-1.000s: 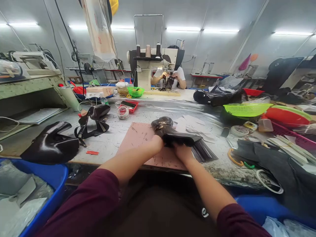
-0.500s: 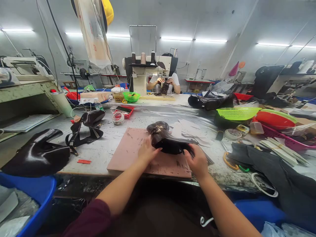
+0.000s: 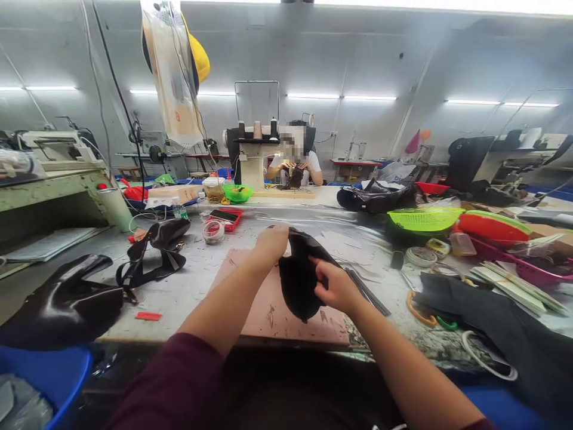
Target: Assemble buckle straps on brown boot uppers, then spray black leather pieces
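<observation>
A dark brown, glossy leather boot upper point(image 3: 301, 289) stands tilted over a pink board point(image 3: 257, 316), its black inside facing me. My left hand point(image 3: 272, 243) is closed around its upper left edge; the fingertips are hidden behind the leather. On the right side, my right hand point(image 3: 335, 288) touches the black inside with a stretched index finger. Its thumb is apart from the other, bent fingers, and no grip on the leather shows. More brown leather pieces point(image 3: 62, 298) and a strappy upper point(image 3: 154, 257) lie to the left.
Paper scraps point(image 3: 344, 243) and dark strips point(image 3: 367, 291) lie right of the board. Farther right are a green basket point(image 3: 423, 218), tape rolls and black fabric point(image 3: 483, 310). A blue bin point(image 3: 67, 382) stands low at left. A co-worker's hands point(image 3: 293, 167) are at a sewing machine point(image 3: 253, 164).
The boot upper has been tipped up, so its black inside faces me. My left hand has moved up to its top edge; my right hand has shifted inward from its right end.
</observation>
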Tool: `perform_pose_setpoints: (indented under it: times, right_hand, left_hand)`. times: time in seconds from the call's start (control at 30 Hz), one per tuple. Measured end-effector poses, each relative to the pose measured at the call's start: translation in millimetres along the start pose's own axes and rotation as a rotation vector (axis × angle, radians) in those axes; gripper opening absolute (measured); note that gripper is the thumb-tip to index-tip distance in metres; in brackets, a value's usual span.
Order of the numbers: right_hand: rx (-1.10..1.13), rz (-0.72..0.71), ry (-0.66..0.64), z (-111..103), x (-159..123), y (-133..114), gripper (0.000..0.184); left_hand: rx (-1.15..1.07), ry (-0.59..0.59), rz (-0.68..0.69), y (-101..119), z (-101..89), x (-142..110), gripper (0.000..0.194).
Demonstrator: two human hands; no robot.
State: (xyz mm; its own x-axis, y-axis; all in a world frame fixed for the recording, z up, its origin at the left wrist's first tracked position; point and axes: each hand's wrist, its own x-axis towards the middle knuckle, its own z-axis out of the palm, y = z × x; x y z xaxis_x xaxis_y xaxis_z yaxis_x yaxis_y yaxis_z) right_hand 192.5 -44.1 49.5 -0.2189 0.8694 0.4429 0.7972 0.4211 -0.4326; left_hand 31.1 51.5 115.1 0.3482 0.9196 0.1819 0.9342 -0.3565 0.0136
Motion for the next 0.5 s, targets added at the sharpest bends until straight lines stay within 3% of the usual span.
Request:
perform_pose_setpoints:
  times: [0.03,0.13,0.2,0.27,0.5]
  right_hand:
    - [0.013,0.096,0.065,-3.7,5.1,-4.5,0.010]
    - [-0.167,0.283,0.182,-9.1,22.5,-19.8,0.038]
    - [-0.377,0.263,0.183,-10.0,32.7,-28.2,0.036]
    - [-0.518,0.236,0.188,-11.3,39.2,-31.6,0.020]
    - [-0.559,0.308,0.259,-23.9,37.1,-15.5,0.024]
  left_hand:
    - [0.016,-0.020,0.025,3.6,-6.9,1.6,0.031]
    - [0.051,-0.072,0.082,18.7,-22.8,2.7,0.030]
    - [0.069,-0.100,0.112,28.9,-29.8,1.0,0.028]
    - [0.082,-0.121,0.137,35.4,-34.2,-1.5,0.027]
    - [0.116,-0.181,0.119,25.9,-38.4,-2.6,0.023]
